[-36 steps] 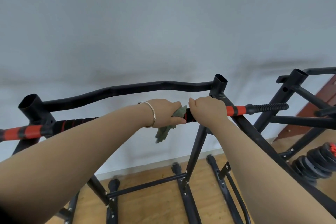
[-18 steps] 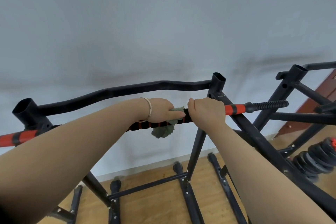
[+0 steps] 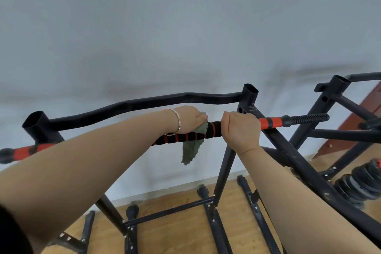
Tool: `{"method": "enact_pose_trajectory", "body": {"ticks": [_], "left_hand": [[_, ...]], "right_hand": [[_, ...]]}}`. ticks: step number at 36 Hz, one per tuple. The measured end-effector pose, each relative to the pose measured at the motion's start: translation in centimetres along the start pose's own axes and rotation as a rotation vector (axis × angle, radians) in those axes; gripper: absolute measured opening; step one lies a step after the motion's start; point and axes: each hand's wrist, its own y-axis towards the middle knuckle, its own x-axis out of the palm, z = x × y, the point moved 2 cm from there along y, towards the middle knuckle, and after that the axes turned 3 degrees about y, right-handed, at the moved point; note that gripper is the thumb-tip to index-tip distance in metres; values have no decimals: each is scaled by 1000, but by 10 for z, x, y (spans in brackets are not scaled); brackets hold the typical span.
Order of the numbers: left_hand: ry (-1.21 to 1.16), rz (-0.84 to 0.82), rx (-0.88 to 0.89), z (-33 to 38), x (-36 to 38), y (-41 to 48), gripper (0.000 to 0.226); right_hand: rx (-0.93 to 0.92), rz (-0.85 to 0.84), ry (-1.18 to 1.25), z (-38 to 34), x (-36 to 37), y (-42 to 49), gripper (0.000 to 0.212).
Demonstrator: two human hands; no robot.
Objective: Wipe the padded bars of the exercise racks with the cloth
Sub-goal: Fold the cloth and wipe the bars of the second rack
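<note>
Two hands on one bar: a person's left hand (image 3: 190,118), bracelet (image 3: 177,122) at the wrist, curls its fingers over a green cloth (image 3: 193,148) draped on the black-and-red padded bar (image 3: 181,138), the cloth's tail hanging below. The right hand (image 3: 241,130) is fisted round the same bar just beside it, near the rack upright (image 3: 249,94), prob. steadying. Work looks mid-way at best: the cloth sits approx. mid-bar, w/ red end sections (image 3: 270,122) either side and a second rack (image 3: 338,82) at right likely left to do. Nothing shows which parts are already wiped.
</note>
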Motion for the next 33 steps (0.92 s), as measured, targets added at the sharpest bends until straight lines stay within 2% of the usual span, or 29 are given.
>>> {"method": "enact_pose_trajectory", "body": {"ticks": [2, 5, 7, 9, 11, 13, 14, 16, 18, 21, 23, 25, 26, 28, 30, 33], "left_hand": [[-35, 56, -17, -9, -5, -5, 22], [2, 61, -7, -30, -16, -22, 9], [123, 103, 32, -41, -21, -33, 23], [194, 136, 39, -49, -23, -40, 42], [255, 222, 150, -48, -16, -42, 36], [260, 279, 230, -43, -8, -41, 24], [271, 269, 230, -39, -5, -39, 25], [261, 214, 149, -25, -1, -36, 25], [282, 164, 70, -9, 3, -31, 7], [349, 190, -71, -6, -2, -24, 47], [392, 241, -162, -13, -4, -21, 63], [421, 214, -115, -17, -1, -21, 62], [372, 174, -50, -17, 2, -23, 52], [322, 86, 35, -19, 10, -23, 26], [233, 62, -3, -24, 12, -26, 38], [186, 18, -53, -31, 12, -27, 53]], "right_hand": [[20, -7, -31, 3, 3, 1, 17], [10, -123, -100, 5, 4, 4, 20], [24, -248, -84, 5, 2, 9, 20], [154, -294, 44, 9, 1, 20, 20], [264, -290, 188, 6, -2, 34, 29], [207, -328, 182, -4, -5, 46, 28], [165, -406, 144, -9, -6, 49, 23], [37, -564, -1, -18, -9, 50, 8], [-55, -602, -96, -19, -9, 47, 18], [-103, -538, -138, -19, -4, 39, 22], [-76, -383, -92, -18, 1, 29, 23], [-70, -181, -42, -16, 6, 20, 16], [-67, -143, -39, -15, 9, 16, 12], [-56, -110, -46, -15, 10, 14, 22], [-32, -87, -39, -16, 11, 13, 32], [57, 15, 23, -17, 10, 12, 30]]}}
